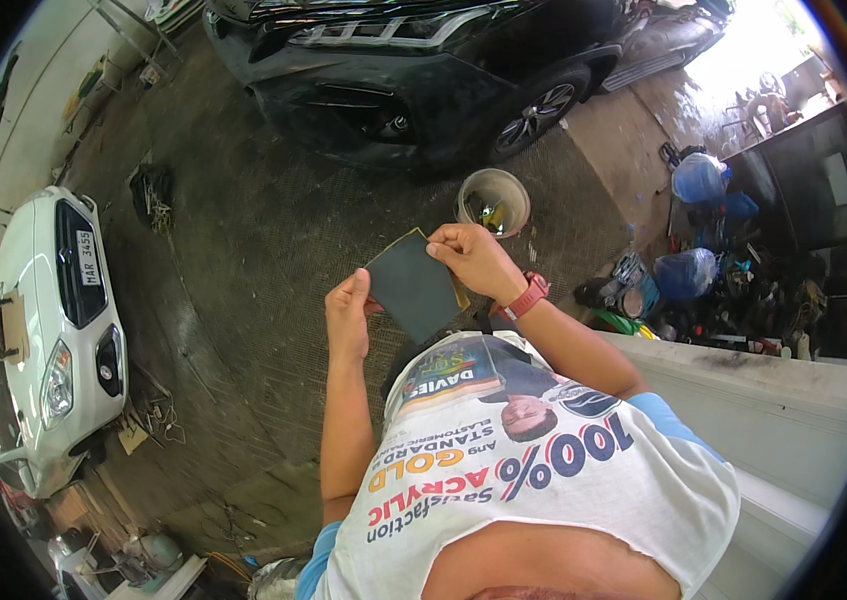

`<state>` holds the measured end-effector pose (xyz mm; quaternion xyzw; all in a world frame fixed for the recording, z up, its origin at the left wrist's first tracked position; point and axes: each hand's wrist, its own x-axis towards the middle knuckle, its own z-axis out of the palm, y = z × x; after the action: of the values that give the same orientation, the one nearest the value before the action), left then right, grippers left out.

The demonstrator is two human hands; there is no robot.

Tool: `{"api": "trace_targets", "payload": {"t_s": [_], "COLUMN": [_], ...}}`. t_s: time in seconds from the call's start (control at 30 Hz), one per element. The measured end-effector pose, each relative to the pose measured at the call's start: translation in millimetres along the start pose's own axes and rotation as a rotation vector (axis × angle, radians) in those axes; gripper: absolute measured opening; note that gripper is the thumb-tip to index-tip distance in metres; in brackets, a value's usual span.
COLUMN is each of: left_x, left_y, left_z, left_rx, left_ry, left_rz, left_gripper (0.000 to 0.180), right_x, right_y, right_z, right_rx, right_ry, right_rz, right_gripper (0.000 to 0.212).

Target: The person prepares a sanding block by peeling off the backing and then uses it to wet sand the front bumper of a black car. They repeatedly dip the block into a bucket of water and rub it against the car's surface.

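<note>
A dark grey sheet of sandpaper [413,288] with a yellowish-brown back showing along its edges is held in front of my torso, tilted. My left hand [348,312] pinches its left edge between thumb and fingers. At the upper right corner my right hand [475,262], with a red watch [526,297] on the wrist, grips the sheet the same way. Fingers behind the sheet are partly hidden. Just beyond my right hand stands a pale round bucket [499,184] with something yellow and dark inside.
A dark car [423,110] with dull, patchy panels stands ahead. On the left is a white car [38,300]. Blue water containers [698,180] and clutter line the right side. A black bundle [150,195] lies on the stained floor [243,230]. A white ledge [743,390] runs beside me.
</note>
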<state>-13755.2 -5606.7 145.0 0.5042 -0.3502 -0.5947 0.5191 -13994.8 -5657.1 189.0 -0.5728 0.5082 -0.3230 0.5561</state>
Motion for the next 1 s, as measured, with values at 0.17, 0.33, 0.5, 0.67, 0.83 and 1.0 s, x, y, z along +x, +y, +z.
{"api": "trace_targets", "payload": {"t_s": [0.17,0.33,0.5,0.67,0.83,1.0], "left_x": [2.7,-8.2,-14.9,-22.2,-26.8,-20.3], "left_y": [-4.6,-17.7,-35.0,-30.7,-30.3,-37.4], "left_z": [-3.7,6.3,3.7,12.2,11.5,8.8], "left_rx": [0.033,0.092,0.043,0.151,0.181,0.243], "left_ry": [0.006,-0.175,-0.204,-0.281,-0.297,-0.295], "left_rz": [0.002,-0.111,-0.117,-0.170,-0.212,-0.207], "left_gripper": [0.048,0.043,0.043,0.044,0.040,0.035], "right_x": [-8.6,-0.1,1.8,5.1,7.2,4.9], "right_y": [-25.2,-6.7,-11.1,1.1,0.6,3.6], "right_z": [-1.3,-11.3,-11.2,-17.9,-19.1,-15.8], "right_rx": [-0.009,-0.021,-0.012,-0.021,-0.019,-0.113], "right_ry": [-0.007,0.069,0.084,0.135,0.162,0.198], "right_rz": [0.075,-0.016,-0.007,-0.039,-0.025,-0.094], "right_gripper": [0.020,0.020,0.018,0.020,0.021,0.020]}}
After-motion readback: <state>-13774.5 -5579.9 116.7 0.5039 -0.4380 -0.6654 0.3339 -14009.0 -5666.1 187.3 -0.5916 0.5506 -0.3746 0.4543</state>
